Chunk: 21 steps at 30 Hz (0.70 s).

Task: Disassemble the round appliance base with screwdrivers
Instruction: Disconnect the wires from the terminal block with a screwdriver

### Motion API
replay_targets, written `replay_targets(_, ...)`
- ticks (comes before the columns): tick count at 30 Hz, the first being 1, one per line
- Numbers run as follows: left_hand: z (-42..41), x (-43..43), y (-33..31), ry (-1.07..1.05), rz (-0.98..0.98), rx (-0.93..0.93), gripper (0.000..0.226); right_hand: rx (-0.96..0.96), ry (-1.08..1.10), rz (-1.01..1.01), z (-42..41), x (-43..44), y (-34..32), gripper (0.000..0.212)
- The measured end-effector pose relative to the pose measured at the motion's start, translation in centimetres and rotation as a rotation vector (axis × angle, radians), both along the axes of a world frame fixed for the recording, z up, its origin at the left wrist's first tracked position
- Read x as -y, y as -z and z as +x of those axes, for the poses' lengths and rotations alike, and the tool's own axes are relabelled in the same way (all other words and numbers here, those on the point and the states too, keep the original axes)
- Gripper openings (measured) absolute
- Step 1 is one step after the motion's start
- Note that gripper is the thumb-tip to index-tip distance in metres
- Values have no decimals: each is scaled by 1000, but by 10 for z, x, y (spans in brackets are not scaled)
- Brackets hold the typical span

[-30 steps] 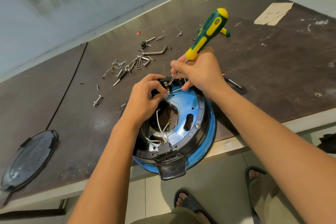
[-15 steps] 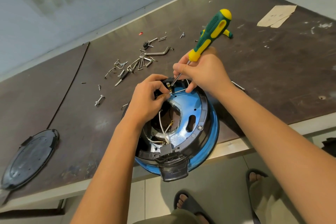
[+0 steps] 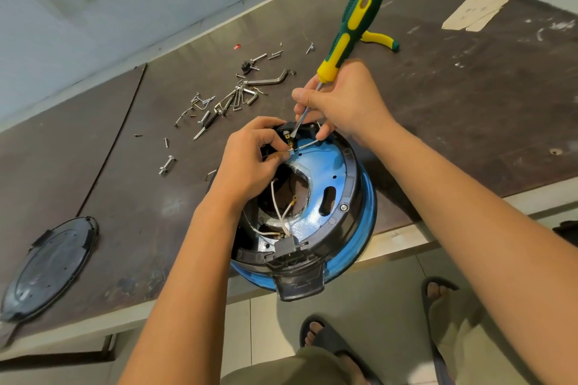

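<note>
Currently the round appliance base (image 3: 331, 184) lies underside up at the near edge of the tabletop (image 3: 438, 109), its near part overhanging the edge toward the person. A black cover plate (image 3: 50, 266) lies well apart on the tabletop to the left. Loose screws (image 3: 225, 103) are scattered beyond the base.

The right hand (image 3: 347, 103) grips the screwdriver (image 3: 350, 31) low down, with the fingers (image 3: 301, 96) curled round the metal shaft just below the green-and-yellow handle. The left hand (image 3: 250, 159) pinches a white wire (image 3: 308, 143) between thumb and fingertips at the far rim of the base.

Governing relation: the long axis of the screwdriver runs from the handle, high and far to the right, down and leftward to the tip. The tip meets a small brass terminal (image 3: 291, 142) on the far rim. The pinching fingers of the left hand are just beside that tip, on its near left side. The wire runs rightward from them, under the right hand. Whether the tip is seated in a screw head cannot be told.

Assessment: the step in hand appears to be freeing the wire at the terminal. The right hand should drive along the shaft axis. A slip would likely carry the tip toward the left hand.
</note>
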<state>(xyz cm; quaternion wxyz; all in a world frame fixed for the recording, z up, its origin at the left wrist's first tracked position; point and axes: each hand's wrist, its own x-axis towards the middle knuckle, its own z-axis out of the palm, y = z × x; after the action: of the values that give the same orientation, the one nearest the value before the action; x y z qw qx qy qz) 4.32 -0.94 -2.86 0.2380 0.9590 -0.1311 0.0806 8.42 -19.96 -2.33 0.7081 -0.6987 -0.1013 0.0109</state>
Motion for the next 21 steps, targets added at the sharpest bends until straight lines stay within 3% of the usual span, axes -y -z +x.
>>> replay_targets(13, -1, -4, 0, 0, 7, 26, 8, -75, -42, 80, 11, 3, 6, 12)
replay_targets(21, -1, -7, -2, -92, -49, 38, 12, 115, -88, 58, 0, 9, 14, 12)
